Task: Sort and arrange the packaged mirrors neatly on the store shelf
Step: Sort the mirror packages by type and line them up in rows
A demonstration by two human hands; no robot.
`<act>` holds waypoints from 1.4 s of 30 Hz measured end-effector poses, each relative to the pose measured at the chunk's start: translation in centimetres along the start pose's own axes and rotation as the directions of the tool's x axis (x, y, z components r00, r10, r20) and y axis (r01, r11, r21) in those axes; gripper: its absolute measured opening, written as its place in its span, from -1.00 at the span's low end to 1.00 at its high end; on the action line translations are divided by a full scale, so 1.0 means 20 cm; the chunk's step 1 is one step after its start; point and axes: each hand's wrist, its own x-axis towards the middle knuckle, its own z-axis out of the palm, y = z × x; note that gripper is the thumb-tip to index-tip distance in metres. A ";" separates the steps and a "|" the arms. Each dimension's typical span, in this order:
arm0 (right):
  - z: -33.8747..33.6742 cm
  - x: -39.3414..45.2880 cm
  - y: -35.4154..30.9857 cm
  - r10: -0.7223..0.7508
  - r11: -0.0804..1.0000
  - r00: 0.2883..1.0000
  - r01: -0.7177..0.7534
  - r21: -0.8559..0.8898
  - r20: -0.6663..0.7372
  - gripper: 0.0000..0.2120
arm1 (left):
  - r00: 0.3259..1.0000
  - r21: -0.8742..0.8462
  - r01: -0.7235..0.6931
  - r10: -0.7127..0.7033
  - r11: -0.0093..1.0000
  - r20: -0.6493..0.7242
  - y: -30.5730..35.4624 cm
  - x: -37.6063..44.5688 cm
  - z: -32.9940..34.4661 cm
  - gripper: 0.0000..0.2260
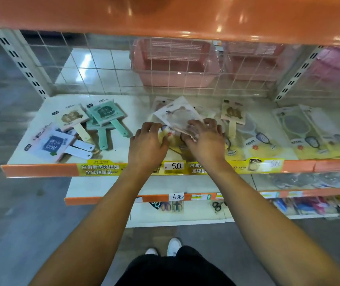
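Fingers (150,125) of the left hand (147,141) curl down onto a yellow-backed packet (166,139) at the middle of the frame, and whether they grip it or only press it I cannot tell. Beside it, the right hand (206,139) pinches the lower edge of a clear packaged mirror (177,115), which tilts up off the pile on the white shelf (123,153). At the left of the frame lie loose handled mirrors: two green ones (105,120), two cream ones (74,118) and two white ones (51,144), overlapping. Right of the hands one more cream handled mirror (233,116) lies on yellow-backed oval mirror packets (297,129); at least three show, blurred. Two pink baskets (175,62) stand behind the wire grid (95,65) in the upper middle; their contents cannot be seen
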 end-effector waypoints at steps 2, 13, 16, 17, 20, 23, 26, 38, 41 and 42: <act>-0.03 -0.03 0.00 0.034 0.999 0.999 -0.034 0.003 -0.020 -0.60 | 1.000 -0.001 -0.023 0.023 1.000 0.010 0.00 -0.01 -0.01 -0.64; -0.17 -0.19 0.11 0.192 0.981 0.977 -0.194 -0.003 -0.093 -0.61 | 0.986 -0.059 -0.132 0.138 0.989 0.097 0.15 -0.03 0.07 -0.62; -0.21 -0.22 0.19 0.230 0.973 0.966 -0.229 0.021 -0.114 -0.61 | 0.978 -0.086 -0.176 0.185 0.981 0.098 0.23 -0.02 0.10 -0.63; -0.23 -0.22 0.22 0.241 0.970 0.963 -0.240 0.022 -0.123 -0.61 | 0.975 -0.093 -0.193 0.202 0.977 0.095 0.26 -0.02 0.12 -0.64; -0.28 -0.24 0.33 0.272 0.962 0.949 -0.270 0.038 -0.159 -0.62 | 0.963 -0.094 -0.238 0.247 0.967 0.107 0.37 -0.01 0.18 -0.63; -0.34 -0.24 0.46 0.293 0.956 0.940 -0.293 0.025 -0.176 -0.61 | 0.957 -0.093 -0.257 0.267 0.962 0.116 0.51 0.00 0.24 -0.62; -0.40 -0.24 0.62 0.313 0.949 0.934 -0.315 0.018 -0.174 -0.63 | 0.953 -0.102 -0.270 0.281 0.958 0.117 0.67 0.01 0.31 -0.65; -0.63 -0.13 1.32 0.357 0.932 0.911 -0.361 0.019 -0.204 -0.63 | 0.946 -0.070 -0.289 0.296 0.955 0.130 1.32 0.07 0.66 -0.64; -0.67 -0.09 1.45 0.369 0.929 0.911 -0.370 0.033 -0.181 -0.64 | 0.947 -0.066 -0.281 0.288 0.957 0.143 1.43 0.09 0.74 -0.62; -0.68 -0.07 1.50 0.373 0.927 0.913 -0.372 0.038 -0.167 -0.64 | 0.949 -0.062 -0.275 0.282 0.959 0.145 1.46 0.10 0.77 -0.62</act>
